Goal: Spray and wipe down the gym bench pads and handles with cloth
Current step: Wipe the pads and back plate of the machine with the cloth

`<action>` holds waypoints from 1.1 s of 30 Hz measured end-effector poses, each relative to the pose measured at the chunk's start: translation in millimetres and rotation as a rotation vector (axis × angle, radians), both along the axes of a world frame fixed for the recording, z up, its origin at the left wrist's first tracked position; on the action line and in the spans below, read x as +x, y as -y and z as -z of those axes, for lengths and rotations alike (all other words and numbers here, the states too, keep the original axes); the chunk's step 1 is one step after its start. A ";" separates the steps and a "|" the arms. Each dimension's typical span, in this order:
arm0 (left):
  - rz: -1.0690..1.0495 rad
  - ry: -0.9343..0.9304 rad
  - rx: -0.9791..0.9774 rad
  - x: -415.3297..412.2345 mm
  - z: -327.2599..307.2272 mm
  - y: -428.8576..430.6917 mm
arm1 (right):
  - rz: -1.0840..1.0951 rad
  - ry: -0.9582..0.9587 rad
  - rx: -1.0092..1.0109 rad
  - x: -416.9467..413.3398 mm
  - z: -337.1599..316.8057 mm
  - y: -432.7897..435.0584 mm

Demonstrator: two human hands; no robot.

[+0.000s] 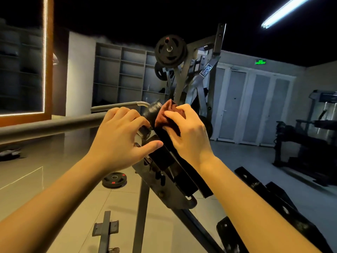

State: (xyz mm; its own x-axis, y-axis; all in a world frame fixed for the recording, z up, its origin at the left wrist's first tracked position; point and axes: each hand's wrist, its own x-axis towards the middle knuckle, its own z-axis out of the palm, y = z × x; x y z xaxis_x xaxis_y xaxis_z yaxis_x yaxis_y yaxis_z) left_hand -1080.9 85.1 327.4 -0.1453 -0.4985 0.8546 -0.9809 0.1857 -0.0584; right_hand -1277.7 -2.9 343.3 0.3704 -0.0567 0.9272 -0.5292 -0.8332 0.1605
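Big plate-loaded machine (184, 79) stands far centre, two black plates (170, 51) hung high on its left side. Long grey bar (54, 125) runs in from the left at mid-height, ending behind the hands. Centre frame, the black pad (152, 111) slopes from near right up to far left, sitting on a metal bracket (164, 190) w/ legs going down to the tiled floor. Left hand (120, 136) is on the pad's left edge, fingers curled over it by the bracket, thumb stretched out twd the pad. Right hand (189, 136) bunches the rust-red cloth (170, 110) in its fingers and presses it onto the pad's upper end. Floor plate (114, 180) lies flat, near left of the bracket.
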 end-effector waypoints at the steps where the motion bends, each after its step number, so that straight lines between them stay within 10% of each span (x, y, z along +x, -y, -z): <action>1: -0.001 0.005 -0.007 0.4 0.2 0.2 | 0.003 0.004 0.016 -11.9 16.8 1.9; 8: -0.002 -0.041 -0.071 -6.6 4.1 3.9 | 0.227 -0.013 0.236 -126.6 151.1 12.4; 18: 0.003 -0.025 -0.024 -4.1 0.3 -1.6 | 0.057 -0.015 0.010 -4.4 5.0 -3.4; 28: -0.011 -0.036 -0.062 -6.3 3.2 3.0 | 0.237 -0.012 0.328 -142.0 170.1 7.0; 33: -0.030 -0.069 -0.060 -11.1 5.0 3.7 | 0.187 0.055 0.298 -112.7 134.1 5.1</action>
State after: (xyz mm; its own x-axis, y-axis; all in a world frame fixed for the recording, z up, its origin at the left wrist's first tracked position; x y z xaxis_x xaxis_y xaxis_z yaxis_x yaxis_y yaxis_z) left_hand -1092.0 81.4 322.4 -0.0711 -0.4497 0.8903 -0.9880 0.1544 -0.0009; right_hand -1390.4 -8.0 209.2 0.2780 -0.3897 0.8780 -0.6778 -0.7272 -0.1081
